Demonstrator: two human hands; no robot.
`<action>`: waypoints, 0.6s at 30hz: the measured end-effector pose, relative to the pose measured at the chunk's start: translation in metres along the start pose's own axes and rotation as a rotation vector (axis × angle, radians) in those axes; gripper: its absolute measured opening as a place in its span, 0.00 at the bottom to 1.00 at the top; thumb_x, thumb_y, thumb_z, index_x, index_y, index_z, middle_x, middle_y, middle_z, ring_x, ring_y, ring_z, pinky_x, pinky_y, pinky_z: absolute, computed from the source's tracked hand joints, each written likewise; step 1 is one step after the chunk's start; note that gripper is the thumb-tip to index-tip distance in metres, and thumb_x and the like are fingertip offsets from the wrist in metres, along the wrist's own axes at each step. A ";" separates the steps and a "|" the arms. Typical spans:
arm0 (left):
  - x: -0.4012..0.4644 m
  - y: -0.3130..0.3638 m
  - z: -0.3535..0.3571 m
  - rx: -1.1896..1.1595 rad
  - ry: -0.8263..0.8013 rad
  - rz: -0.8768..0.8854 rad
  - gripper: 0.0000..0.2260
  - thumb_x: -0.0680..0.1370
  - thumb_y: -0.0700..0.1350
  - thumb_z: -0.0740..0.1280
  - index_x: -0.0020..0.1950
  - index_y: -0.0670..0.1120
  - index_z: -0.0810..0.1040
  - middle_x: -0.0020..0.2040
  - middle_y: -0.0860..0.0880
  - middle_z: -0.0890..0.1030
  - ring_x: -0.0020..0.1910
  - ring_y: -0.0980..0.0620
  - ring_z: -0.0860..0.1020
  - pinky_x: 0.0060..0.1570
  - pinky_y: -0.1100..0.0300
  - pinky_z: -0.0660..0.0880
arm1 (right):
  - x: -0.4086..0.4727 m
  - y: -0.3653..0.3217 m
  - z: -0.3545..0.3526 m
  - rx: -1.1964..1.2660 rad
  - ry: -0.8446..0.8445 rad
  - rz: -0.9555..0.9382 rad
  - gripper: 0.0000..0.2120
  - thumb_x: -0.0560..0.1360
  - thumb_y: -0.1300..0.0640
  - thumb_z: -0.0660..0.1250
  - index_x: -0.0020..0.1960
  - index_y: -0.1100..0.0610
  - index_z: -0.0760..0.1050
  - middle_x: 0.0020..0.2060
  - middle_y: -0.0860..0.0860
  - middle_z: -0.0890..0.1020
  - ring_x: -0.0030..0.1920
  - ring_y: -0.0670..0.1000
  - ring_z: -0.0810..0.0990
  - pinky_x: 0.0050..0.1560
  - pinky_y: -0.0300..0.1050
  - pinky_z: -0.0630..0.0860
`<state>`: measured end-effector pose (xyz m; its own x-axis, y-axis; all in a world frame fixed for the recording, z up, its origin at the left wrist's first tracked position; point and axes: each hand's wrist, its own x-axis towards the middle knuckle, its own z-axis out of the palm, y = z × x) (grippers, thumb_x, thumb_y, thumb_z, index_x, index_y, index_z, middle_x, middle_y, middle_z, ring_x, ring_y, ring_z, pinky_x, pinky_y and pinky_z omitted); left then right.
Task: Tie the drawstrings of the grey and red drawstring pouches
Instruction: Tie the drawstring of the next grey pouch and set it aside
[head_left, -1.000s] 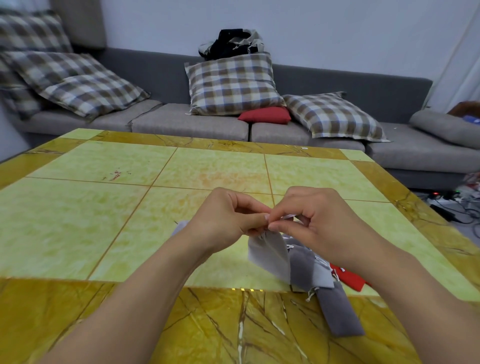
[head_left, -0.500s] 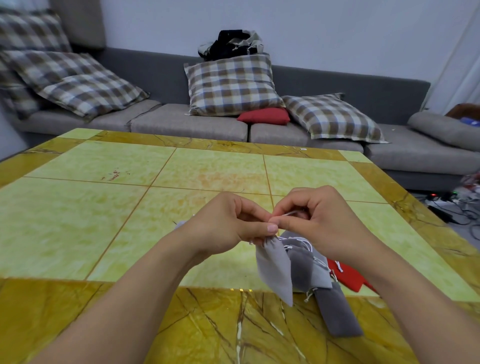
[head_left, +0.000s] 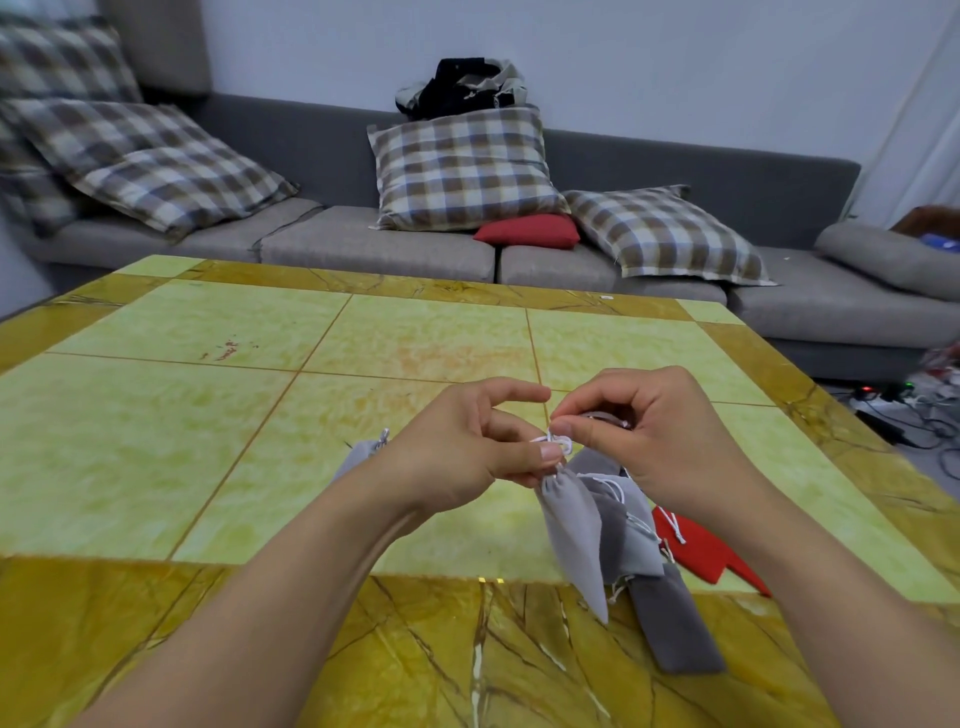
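Currently, table (head_left: 208, 426): green tiled top with a yellow marbled border, serving as the work surface. Behind it, grey sofa (head_left: 363, 244) with checked cushions.

Pouch pile (head_left: 623, 525) lies on the table under the right wrist, near the front border: several grey pouches overlapping, darkest one (head_left: 675, 623) reaching furthest toward the viewer. Red pouch (head_left: 701, 556) lies flat, touching the pile on its right side, white cord visible at its mouth. 1 more grey pouch (head_left: 358, 457) shows just beyond the left wrist, apart from the pile, possibly set aside as done.

All pouches look flat; contents, if any, cannot be told.

Light grey pouch (head_left: 571, 535) hangs from the hands, mouth gathered at top, body dangling in front of the pile. Judgement: lifted so its own weight keeps the neck bunched while the knot is formed.

Left hand (head_left: 467, 452): thumb and curled fingers pinch the pouch neck and cord; index finger extended free above.

Right hand (head_left: 654, 441): thumb and forefinger pinch the white drawstring (head_left: 558, 442), a small loop showing between the 2 hands.

Judgement: knot in progress, not yet cinched.
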<state>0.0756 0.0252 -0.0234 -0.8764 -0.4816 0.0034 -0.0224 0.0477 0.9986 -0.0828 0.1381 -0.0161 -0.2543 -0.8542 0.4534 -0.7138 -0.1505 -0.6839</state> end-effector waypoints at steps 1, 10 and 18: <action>0.000 0.000 -0.001 -0.003 -0.003 0.009 0.22 0.74 0.36 0.73 0.66 0.44 0.74 0.41 0.41 0.85 0.37 0.52 0.82 0.39 0.65 0.77 | 0.000 0.000 0.001 0.026 0.001 0.016 0.04 0.70 0.63 0.77 0.40 0.54 0.85 0.35 0.45 0.85 0.38 0.44 0.83 0.40 0.33 0.75; -0.003 0.004 -0.003 -0.056 0.013 0.062 0.17 0.73 0.35 0.73 0.61 0.43 0.77 0.41 0.43 0.85 0.40 0.50 0.82 0.41 0.63 0.78 | 0.000 0.001 0.003 0.145 0.057 0.066 0.03 0.70 0.63 0.77 0.39 0.57 0.85 0.33 0.50 0.85 0.33 0.45 0.81 0.36 0.35 0.76; -0.005 0.004 -0.004 -0.020 -0.025 0.124 0.17 0.75 0.36 0.71 0.63 0.43 0.75 0.44 0.39 0.85 0.42 0.50 0.82 0.45 0.61 0.78 | 0.000 0.000 0.006 0.232 -0.004 0.148 0.02 0.72 0.62 0.74 0.41 0.58 0.84 0.34 0.57 0.85 0.32 0.57 0.80 0.32 0.44 0.77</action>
<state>0.0814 0.0241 -0.0189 -0.8834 -0.4513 0.1260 0.0963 0.0882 0.9914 -0.0784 0.1352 -0.0196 -0.3419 -0.8773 0.3368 -0.5006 -0.1332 -0.8553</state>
